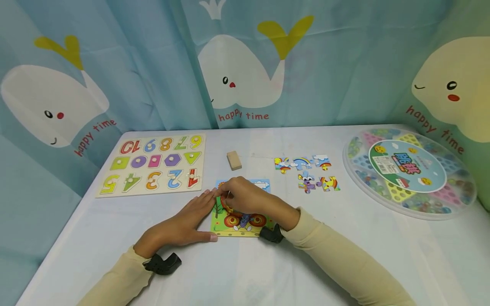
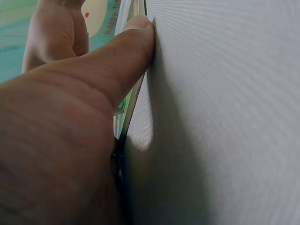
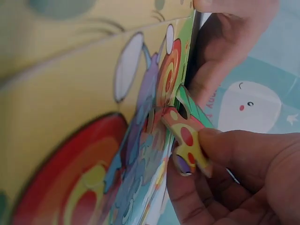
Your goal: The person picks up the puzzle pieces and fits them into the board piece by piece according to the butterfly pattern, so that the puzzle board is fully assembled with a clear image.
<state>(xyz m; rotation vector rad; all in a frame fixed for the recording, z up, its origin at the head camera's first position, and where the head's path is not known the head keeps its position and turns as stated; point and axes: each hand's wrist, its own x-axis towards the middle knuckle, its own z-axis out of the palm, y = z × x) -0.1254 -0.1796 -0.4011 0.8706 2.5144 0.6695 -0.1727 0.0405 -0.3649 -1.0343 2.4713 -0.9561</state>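
Note:
A picture puzzle board [image 1: 223, 233] with a butterfly lies on the white table. My right hand [image 1: 245, 196] is over its upper left part and pinches a jigsaw piece [image 3: 186, 136], yellow with red spots, between thumb and fingers. In the right wrist view the piece is tilted, one end against the board. My left hand [image 1: 181, 225] lies at the board's left side with straight fingers. Its thumb [image 2: 133, 42] touches the near left corner in the left wrist view. Part of the board's upper area is hidden by the right hand.
Several loose jigsaw pieces [image 1: 301, 163] lie right of the board. Behind it stands a small wooden block [image 1: 234, 160]. A number-and-shape board [image 1: 149, 161] is at the left, a round marble game box [image 1: 407, 165] at the right. A blue curtain [image 1: 160, 85] hangs behind the table.

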